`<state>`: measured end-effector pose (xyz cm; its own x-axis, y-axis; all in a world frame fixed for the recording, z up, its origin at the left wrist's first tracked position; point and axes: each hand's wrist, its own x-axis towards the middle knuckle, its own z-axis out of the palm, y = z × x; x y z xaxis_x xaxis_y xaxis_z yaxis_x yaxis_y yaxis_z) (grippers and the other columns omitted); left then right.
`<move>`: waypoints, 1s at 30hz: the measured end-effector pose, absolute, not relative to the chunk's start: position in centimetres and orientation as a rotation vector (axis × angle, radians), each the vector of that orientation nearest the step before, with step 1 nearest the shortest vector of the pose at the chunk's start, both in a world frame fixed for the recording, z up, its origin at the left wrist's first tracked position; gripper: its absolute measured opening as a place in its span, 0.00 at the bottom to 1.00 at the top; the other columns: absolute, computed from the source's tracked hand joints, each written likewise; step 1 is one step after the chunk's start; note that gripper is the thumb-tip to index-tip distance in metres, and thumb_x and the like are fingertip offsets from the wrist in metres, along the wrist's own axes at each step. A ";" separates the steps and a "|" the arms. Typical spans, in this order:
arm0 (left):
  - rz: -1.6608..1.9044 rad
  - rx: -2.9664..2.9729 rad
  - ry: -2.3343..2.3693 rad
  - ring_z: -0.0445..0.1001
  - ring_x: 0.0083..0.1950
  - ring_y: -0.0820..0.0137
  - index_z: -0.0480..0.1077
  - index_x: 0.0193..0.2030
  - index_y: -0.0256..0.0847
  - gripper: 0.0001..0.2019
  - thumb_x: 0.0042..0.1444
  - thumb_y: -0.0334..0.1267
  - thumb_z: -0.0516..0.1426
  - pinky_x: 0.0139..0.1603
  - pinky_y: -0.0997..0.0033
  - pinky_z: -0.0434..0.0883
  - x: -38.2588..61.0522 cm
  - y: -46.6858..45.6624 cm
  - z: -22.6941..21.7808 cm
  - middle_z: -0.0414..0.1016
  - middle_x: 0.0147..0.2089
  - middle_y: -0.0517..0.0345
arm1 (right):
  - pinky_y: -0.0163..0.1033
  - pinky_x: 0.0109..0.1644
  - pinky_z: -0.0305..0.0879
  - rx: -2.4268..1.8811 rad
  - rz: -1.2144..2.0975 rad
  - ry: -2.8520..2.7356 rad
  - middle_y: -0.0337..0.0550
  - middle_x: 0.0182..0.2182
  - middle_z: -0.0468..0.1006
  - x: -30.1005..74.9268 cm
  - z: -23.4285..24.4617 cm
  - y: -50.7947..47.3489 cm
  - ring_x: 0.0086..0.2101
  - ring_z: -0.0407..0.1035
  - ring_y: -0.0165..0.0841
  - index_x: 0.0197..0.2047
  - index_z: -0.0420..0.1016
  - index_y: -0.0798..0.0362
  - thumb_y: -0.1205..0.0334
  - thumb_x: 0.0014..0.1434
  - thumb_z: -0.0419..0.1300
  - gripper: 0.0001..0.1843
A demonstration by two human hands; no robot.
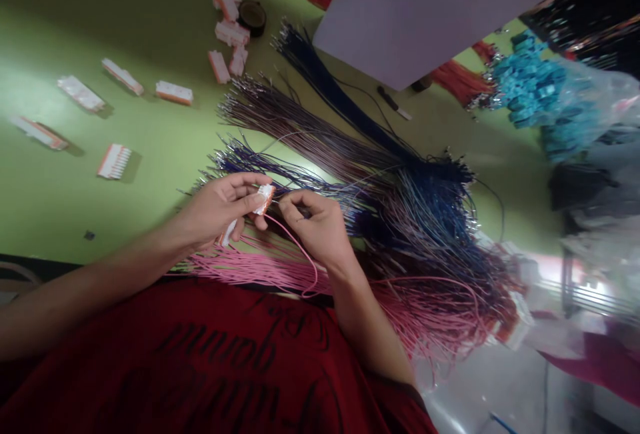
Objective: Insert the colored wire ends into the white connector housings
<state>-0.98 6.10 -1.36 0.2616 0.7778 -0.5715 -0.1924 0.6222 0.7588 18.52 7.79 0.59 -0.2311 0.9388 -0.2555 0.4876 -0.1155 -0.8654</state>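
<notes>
My left hand (227,206) grips a white and orange connector housing (264,199) between thumb and fingers. A second white housing (228,233) shows below, against the palm of that hand. From the held housing a pink wire (300,245) loops down to the right. Just right of the housing, my right hand (315,221) is closed in a pinch on a thin wire (277,202), whose metal tip points at the housing. Most of this wire is hidden by the fingers. Beneath both hands lie bundles of dark blue wires (300,177) and pink wires (260,269).
Several loose housings (174,93) lie on the green table (165,147) at the left and back, beside a tape roll (252,17). Brown wires (310,134) spread behind my hands. A grey panel (410,7) juts in, near a small screwdriver-like tool (394,102). Turquoise parts (530,81) fill a bag at right.
</notes>
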 end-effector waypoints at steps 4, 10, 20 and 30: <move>0.704 0.666 1.196 0.64 0.13 0.79 0.74 0.57 0.36 0.16 0.63 0.34 0.65 0.10 0.80 0.60 -0.6 6.3 -0.5 0.80 0.28 0.62 | 0.38 0.40 0.70 -1.570 1.281 -1.712 0.39 0.29 0.83 18.6 0.6 7.8 0.31 0.74 0.32 0.29 0.81 0.49 0.61 0.57 0.63 0.07; 0.727 0.720 1.262 0.64 0.13 0.81 0.76 0.56 0.36 0.14 0.63 0.30 0.63 0.10 0.81 0.61 -0.1 6.1 -0.5 0.79 0.30 0.63 | 0.36 0.38 0.67 -1.578 1.348 -1.737 0.36 0.26 0.80 18.8 0.4 8.1 0.30 0.71 0.31 0.27 0.78 0.50 0.62 0.58 0.62 0.09; 0.703 0.663 1.307 0.63 0.12 0.81 0.77 0.53 0.35 0.13 0.61 0.25 0.62 0.10 0.81 0.62 0.4 6.6 0.5 0.79 0.29 0.65 | 0.36 0.37 0.64 -1.566 1.217 -1.891 0.36 0.26 0.79 18.1 -0.4 8.0 0.29 0.70 0.30 0.25 0.75 0.50 0.67 0.59 0.61 0.11; 0.703 0.622 1.330 0.63 0.11 0.81 0.74 0.53 0.35 0.11 0.65 0.25 0.61 0.08 0.82 0.60 0.5 6.9 0.8 0.78 0.28 0.66 | 0.36 0.39 0.69 -1.473 1.153 -1.796 0.39 0.30 0.83 18.2 -1.3 7.3 0.30 0.71 0.30 0.32 0.79 0.50 0.62 0.61 0.59 0.09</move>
<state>0.49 6.86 0.75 0.0975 0.7611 -0.6413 -0.1011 0.6486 0.7544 18.18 7.32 -1.27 -0.2556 0.9608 -0.1074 0.4973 0.0354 -0.8669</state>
